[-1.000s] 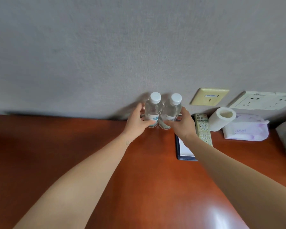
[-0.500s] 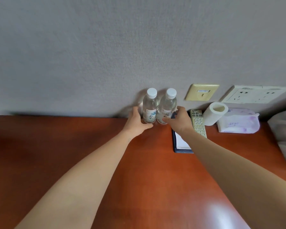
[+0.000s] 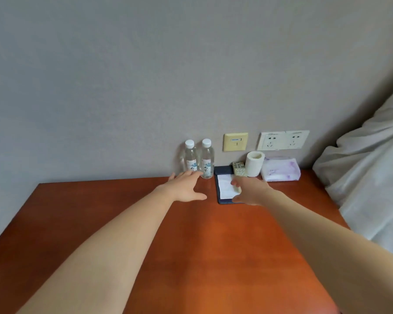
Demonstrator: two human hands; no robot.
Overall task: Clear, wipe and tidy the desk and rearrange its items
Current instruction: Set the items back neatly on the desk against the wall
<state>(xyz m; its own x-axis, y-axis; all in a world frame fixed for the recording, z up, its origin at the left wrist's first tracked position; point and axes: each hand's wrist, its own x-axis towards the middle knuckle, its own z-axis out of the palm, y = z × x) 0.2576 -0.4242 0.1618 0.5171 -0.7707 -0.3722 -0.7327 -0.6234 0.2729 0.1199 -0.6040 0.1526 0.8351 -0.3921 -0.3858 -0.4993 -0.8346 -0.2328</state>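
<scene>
Two clear water bottles with white caps stand upright side by side against the wall, the left bottle [image 3: 190, 157] and the right bottle [image 3: 207, 159]. My left hand [image 3: 186, 186] hovers just in front of them with fingers spread, holding nothing. My right hand [image 3: 250, 191] is over the dark notepad folder [image 3: 223, 186], fingers relaxed and empty. A beige remote [image 3: 238, 168] lies beside the folder, partly hidden by my right hand. The brown wooden desk [image 3: 179, 241] fills the lower view.
A toilet paper roll [image 3: 254, 163] and a pack of tissues [image 3: 280, 172] stand at the desk's back right. Wall sockets [image 3: 283, 140] and a beige wall plate [image 3: 235, 141] sit above them. Grey-white bedding [image 3: 372, 173] lies to the right of the desk.
Both hands have let go of the two bottles and pulled back toward me. The bottles stay standing by the wall. The view has drawn back and up.
</scene>
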